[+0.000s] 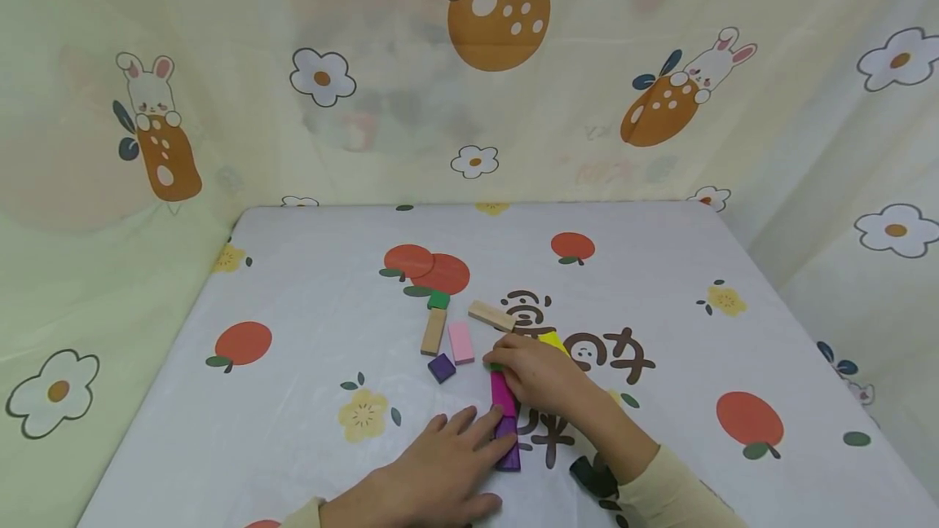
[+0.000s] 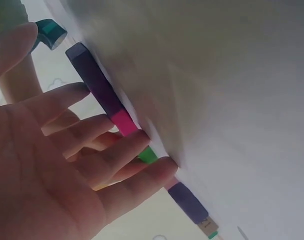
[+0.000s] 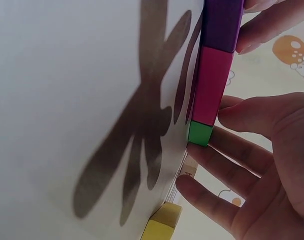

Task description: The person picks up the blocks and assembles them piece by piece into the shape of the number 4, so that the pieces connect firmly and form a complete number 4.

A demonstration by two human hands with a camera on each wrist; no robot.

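Observation:
A magenta block (image 1: 502, 394) and a purple block (image 1: 508, 438) lie end to end in a row on the table. At the far end of that row sits a small green block (image 3: 201, 133), pinched by my right hand (image 1: 543, 377), whose thumb is beside the joint with the magenta block. My left hand (image 1: 440, 463) is spread with straight fingers, its fingertips at the side of the purple and magenta blocks. Left of the row are a pink block (image 1: 460, 342) and a dark purple cube (image 1: 442, 368).
Beyond the hands lie two plain wooden blocks, one upright in view (image 1: 434, 332) and one slanted (image 1: 491, 315), plus another green block (image 1: 438, 300). A yellow block (image 1: 553, 341) is partly hidden behind my right hand. A dark rounded object (image 1: 592, 477) is by my right wrist.

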